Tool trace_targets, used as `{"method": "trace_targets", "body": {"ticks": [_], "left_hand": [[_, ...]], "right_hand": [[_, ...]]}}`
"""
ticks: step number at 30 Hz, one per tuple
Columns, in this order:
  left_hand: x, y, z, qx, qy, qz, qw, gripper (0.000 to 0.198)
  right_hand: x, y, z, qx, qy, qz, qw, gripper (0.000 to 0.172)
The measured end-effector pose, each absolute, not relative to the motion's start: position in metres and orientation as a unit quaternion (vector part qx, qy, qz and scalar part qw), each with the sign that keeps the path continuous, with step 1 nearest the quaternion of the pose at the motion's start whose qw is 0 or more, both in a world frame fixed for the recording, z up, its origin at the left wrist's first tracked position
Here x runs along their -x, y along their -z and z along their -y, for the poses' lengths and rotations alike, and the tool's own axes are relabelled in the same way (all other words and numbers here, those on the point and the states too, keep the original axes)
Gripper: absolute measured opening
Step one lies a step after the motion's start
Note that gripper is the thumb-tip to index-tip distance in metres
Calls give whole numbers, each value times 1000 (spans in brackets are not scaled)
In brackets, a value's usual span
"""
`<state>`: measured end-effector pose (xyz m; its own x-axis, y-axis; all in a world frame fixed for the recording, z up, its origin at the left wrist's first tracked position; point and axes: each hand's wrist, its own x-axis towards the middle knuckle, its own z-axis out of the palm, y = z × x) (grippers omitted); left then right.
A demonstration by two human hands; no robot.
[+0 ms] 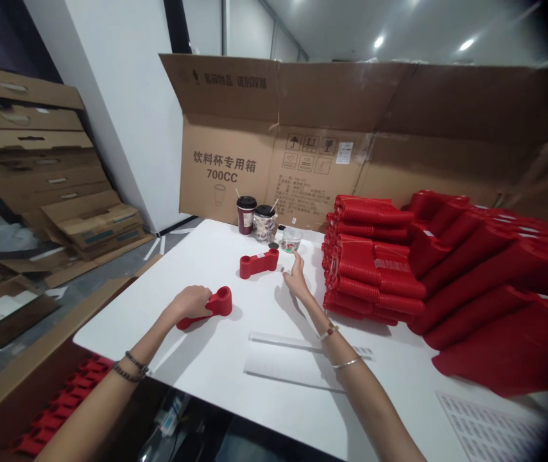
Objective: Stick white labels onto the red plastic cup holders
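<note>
Yonder, left hand [192,303] gripping one red piece [221,307], right hand [294,279] apart, thumb and forefinger spread, near a clear tub [291,240]

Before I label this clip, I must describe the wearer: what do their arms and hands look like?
The left hand and right hand are ungloved; no sleeves show. Dark beaded strands circle the left wrist. The right has a thin band with a reddish bead, and a silvery bangle farther up.
</note>
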<state>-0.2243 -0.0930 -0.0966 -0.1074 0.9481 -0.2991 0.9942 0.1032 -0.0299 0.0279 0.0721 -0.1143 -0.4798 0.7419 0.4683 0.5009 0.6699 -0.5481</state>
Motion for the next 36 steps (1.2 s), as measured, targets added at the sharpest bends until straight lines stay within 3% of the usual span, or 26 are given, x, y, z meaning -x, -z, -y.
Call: {"method": "trace_targets", "body": {"ticks": [5, 9, 16, 23, 30, 36], "left_hand": [[223, 95, 93, -661, 110, -735, 107, 21], [222, 95, 94, -662, 107, -735, 104, 20], [223, 97, 93, -663, 108, -734, 102, 20], [221, 96, 93, -661, 111, -735, 104, 22], [218, 91, 94, -654, 110, -740, 109, 22], [215, 87, 94, -648, 123, -744, 109, 26]], "right_hand": [[-35, 115, -91, 364, -381, 800, 288, 63], [-39, 101, -102, 366, -430, 788, 245, 72], [-28, 87, -95, 390, -341, 826, 223, 73], [-23, 80, -79, 411, -248, 868, 128, 68], [-16, 66, -47, 387, -101, 901, 168, 61], [-22, 69, -23, 334, -132, 916, 180, 63]]}}
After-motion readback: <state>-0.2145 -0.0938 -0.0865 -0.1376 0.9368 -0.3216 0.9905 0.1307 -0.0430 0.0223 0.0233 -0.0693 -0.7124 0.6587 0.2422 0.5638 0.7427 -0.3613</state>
